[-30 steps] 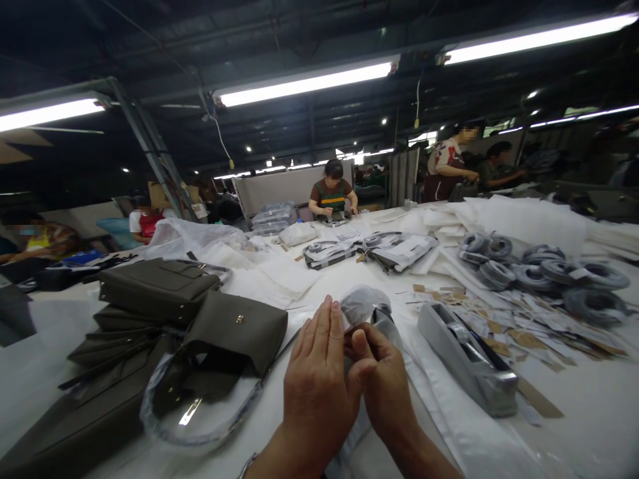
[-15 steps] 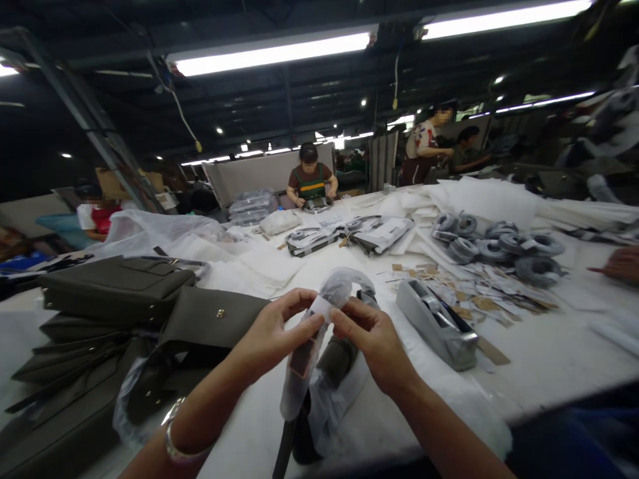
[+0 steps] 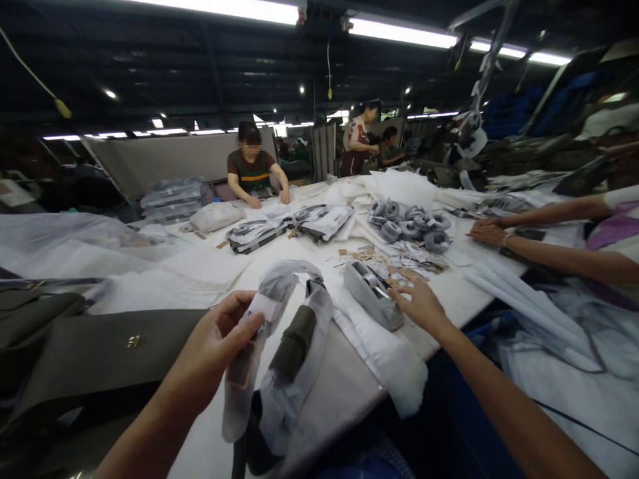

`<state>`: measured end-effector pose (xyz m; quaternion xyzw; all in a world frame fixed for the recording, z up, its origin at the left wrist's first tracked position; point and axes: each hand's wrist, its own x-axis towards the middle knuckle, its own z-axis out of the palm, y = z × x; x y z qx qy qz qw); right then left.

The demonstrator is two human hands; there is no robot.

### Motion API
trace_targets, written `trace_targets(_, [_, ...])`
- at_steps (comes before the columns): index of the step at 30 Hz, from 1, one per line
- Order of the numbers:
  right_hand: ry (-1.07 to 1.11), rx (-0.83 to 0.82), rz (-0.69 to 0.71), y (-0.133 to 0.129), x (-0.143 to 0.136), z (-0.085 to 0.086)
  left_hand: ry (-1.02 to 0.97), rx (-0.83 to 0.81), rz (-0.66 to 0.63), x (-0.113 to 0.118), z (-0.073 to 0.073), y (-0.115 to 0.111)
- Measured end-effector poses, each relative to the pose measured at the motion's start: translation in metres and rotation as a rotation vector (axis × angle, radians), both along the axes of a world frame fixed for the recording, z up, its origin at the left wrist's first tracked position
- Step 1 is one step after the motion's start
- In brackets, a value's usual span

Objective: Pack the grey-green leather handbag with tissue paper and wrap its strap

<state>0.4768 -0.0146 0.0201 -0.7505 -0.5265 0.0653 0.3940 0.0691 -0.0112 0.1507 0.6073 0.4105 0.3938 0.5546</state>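
Note:
A strap wrapped in translucent film [image 3: 279,283] curves above the table, with a white paper piece round it. My left hand [image 3: 232,329] pinches this wrapped strap between thumb and fingers. Beside it a dark olive rolled part [image 3: 293,342] shows through the loose film. My right hand [image 3: 422,306] reaches to the grey tape dispenser [image 3: 372,296], fingertips at its right side near the tape; whether it grips tape is too small to tell. At the left lies an olive bag flap [image 3: 110,346] with a gold clasp.
Paper tags [image 3: 399,261] and grey rolled coils [image 3: 412,223] lie behind the dispenser. Papers and bags [image 3: 319,219] cover the middle. A person [image 3: 252,166] works across the table [image 3: 344,392]; another person's hands [image 3: 486,229] rest at the right. White foam sheets [image 3: 172,263] lie left.
My right hand has left the wrapped strap and moved right to the tape dispenser. My left hand still holds the strap. The view has turned right, showing the other person's arms.

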Motion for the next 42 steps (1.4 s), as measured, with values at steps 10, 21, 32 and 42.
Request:
trace_targets(10, [0.435,-0.068,0.062,0.001,0.0,0.01,-0.018,-0.004,0.027,0.0,0.0,-0.003])
trace_targets(21, [0.837,-0.062,-0.03,-0.061,-0.006,-0.012,-0.002,-0.012,0.092,0.004,0.0,-0.001])
trace_targets(32, [0.801,0.074,-0.172,-0.063,-0.021,-0.043,-0.004,0.017,0.051,0.003,-0.003,0.004])
trace_targets(42, [0.726,0.225,0.483,-0.072,-0.142,0.087,0.036,0.199,-0.027,0.015,-0.002,0.0])
